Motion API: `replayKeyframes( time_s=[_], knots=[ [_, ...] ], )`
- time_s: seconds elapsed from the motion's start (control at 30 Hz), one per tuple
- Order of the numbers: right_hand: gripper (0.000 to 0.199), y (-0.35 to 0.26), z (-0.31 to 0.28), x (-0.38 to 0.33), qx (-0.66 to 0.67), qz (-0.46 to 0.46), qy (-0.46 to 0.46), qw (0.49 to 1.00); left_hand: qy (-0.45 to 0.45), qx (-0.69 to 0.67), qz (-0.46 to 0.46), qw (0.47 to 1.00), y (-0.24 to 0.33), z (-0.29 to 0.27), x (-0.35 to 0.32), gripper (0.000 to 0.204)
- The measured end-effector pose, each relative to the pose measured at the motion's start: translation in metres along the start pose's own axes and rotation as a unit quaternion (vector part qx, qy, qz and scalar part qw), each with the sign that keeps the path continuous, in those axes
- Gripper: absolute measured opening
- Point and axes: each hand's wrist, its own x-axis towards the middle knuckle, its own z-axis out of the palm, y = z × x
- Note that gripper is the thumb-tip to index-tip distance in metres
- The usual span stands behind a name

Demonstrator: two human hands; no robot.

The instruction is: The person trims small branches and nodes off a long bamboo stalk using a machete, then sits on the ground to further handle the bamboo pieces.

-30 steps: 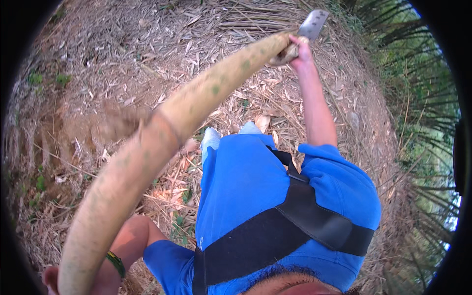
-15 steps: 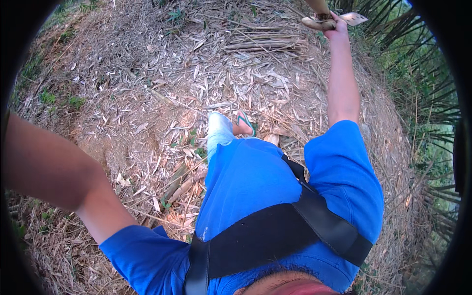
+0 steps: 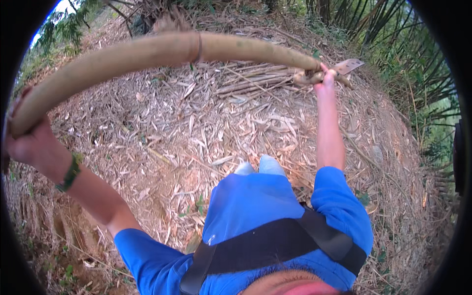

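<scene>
A thick, pale bamboo pole (image 3: 132, 55) stretches across the upper part of the view, its curve exaggerated by the lens. My left hand (image 3: 35, 142), with a green band at the wrist, is wrapped around its near left end. At the other end, my right hand (image 3: 324, 82) is closed around a knife with a wooden handle (image 3: 306, 78) and a broad metal blade (image 3: 347, 66). The pole's right end touches or rests against that hand; whether the fingers also grip it, I cannot tell.
Several cut bamboo sticks (image 3: 255, 81) lie in a pile beyond my feet. Dry leaves (image 3: 196, 132) cover the sloping ground. Bamboo stems and green plants (image 3: 393, 64) stand along the right side, with branches (image 3: 64, 29) at the upper left.
The bamboo pole and my left hand have come into view, the pole now spanning left to right. My right hand with the knife has shifted slightly nearer and left.
</scene>
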Motion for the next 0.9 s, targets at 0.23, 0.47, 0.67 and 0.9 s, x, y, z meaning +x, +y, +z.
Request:
replayKeyframes(
  time_s=[0.23, 0.47, 0.67, 0.9],
  knots=[
    [0.025, 0.005, -0.056, 0.091, 0.014, -0.013, 0.048, 0.999, 0.061, -0.113, -0.065, 0.99, -0.154, -0.041, 0.018, 0.021],
    [0.027, 0.027, -0.135, 0.189, 0.019, -0.047, 0.111, 0.993, 0.152, -0.144, -0.112, 0.971, -0.333, -0.029, -0.037, 0.032],
    [0.039, 0.045, -0.172, 0.245, -0.036, -0.034, 0.283, 0.958, 0.213, -0.144, -0.186, 0.948, -0.492, -0.052, -0.057, 0.028],
    [0.028, 0.033, -0.203, 0.307, -0.143, 0.089, 0.258, 0.951, 0.156, -0.137, -0.204, 0.957, -0.603, -0.053, -0.005, 0.023]
  ],
)
